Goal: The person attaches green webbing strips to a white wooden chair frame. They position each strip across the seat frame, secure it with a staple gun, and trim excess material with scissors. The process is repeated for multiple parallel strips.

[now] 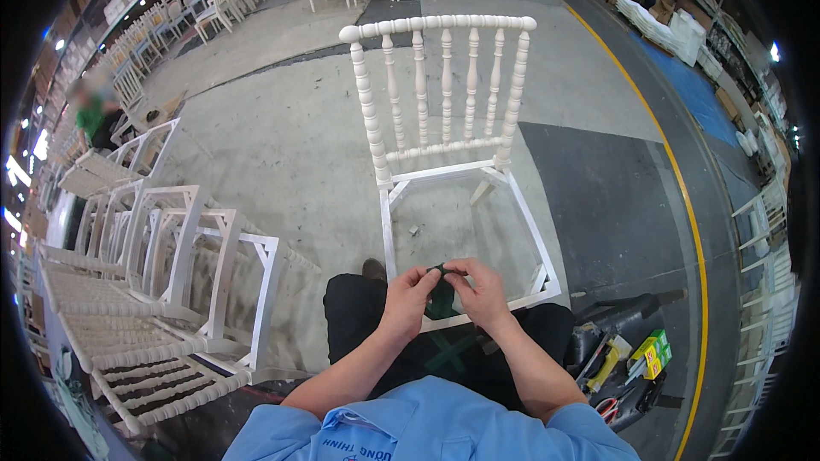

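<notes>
In front of me stands a white wooden chair frame (448, 152) with a turned-spindle back and no seat in it. Its front rail crosses close to my lap, between my knees. Both hands are together just above that rail, on a dark green strip (442, 300) that looks like fabric webbing. My left hand (408, 297) pinches the strip's upper end between thumb and fingers. My right hand (478, 292) pinches the same end from the other side. Below the fingers the strip hangs down toward the rail. More green strips, crossed, show dimly over my dark trousers.
Several white chair frames (196, 248) lie tipped over at my left. On a black surface at my right are red-handled scissors (608, 410), a yellow tool (610, 360) and a yellow-green box (653, 353). A person in green (90, 116) sits far left. Chairs line the back.
</notes>
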Motion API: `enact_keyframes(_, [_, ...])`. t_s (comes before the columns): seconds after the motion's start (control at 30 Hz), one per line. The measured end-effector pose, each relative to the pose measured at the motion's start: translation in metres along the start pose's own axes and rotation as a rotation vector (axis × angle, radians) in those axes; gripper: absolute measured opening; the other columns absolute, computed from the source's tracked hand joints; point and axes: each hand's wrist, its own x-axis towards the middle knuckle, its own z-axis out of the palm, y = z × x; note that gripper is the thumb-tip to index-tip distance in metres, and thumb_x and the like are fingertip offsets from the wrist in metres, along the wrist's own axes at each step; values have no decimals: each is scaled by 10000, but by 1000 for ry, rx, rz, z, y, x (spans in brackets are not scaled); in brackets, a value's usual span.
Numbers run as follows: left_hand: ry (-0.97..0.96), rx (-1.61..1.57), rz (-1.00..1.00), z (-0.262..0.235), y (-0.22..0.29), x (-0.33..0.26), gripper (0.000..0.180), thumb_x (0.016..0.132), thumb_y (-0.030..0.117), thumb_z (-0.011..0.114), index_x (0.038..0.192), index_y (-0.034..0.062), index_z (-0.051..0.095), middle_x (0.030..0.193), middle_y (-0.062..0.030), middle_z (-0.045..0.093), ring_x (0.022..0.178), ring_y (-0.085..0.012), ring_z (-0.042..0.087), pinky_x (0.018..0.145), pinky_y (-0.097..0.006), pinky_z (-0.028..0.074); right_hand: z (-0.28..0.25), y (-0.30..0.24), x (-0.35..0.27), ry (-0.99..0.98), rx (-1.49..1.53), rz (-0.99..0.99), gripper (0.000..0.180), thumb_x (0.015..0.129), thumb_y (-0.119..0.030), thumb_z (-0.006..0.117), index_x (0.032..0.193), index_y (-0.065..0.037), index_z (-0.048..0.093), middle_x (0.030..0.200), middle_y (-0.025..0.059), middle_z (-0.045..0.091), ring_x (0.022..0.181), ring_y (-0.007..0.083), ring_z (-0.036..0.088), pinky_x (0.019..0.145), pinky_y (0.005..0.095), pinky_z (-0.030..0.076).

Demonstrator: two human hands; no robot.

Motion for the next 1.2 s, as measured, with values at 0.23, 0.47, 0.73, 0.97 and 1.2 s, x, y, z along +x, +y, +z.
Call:
enact_keyframes(0.23, [51, 201, 206, 10, 6, 10, 93, 991, 24, 741, 1078, 2, 719, 1000, -33, 734, 928, -101, 672, 852, -276, 543, 1, 13, 15, 33, -95, -55, 136, 904, -10, 769, 1035, -44, 753, 962, 128, 749, 862, 321, 724, 755, 389, 571])
enact_keyframes(0.47, [156, 749, 546, 1, 6, 32, 141, 933, 13, 776, 1068, 22, 736, 1074, -98, 714, 983, -200, 700, 881, -324, 554, 6, 36, 40, -29, -131, -93, 143, 881, 1, 780, 1013, -47, 757, 940, 110, 720, 852, 305, 700, 734, 380, 562])
enact_keyframes(0.73, [162, 1021, 659, -25, 12, 100, 127, 921, 104, 775, 1027, 42, 745, 1043, -157, 686, 1003, -350, 687, 848, -433, 552, 21, 83, 97, -255, -254, -162, 98, 914, -91, 757, 1004, -61, 737, 997, 124, 689, 958, 343, 669, 815, 443, 546])
enact_keyframes(0.97, [311, 1018, 572, -73, 4, 205, 349, 916, 149, 786, 1245, 88, 687, 1228, -218, 684, 1136, -424, 660, 967, -466, 531, 86, 164, 187, -380, -291, -37, 102, 947, -135, 678, 971, -49, 725, 987, 170, 703, 980, 414, 663, 840, 501, 519])
enact_keyframes(1.2, [363, 1176, 534, -86, 2, 276, 565, 924, 213, 787, 1460, 174, 613, 1539, -382, 406, 1371, -528, 500, 1125, -508, 468, 139, 240, 268, -304, -450, 87, 129, 932, -161, 697, 961, -49, 754, 986, 177, 732, 1008, 394, 688, 890, 493, 543])
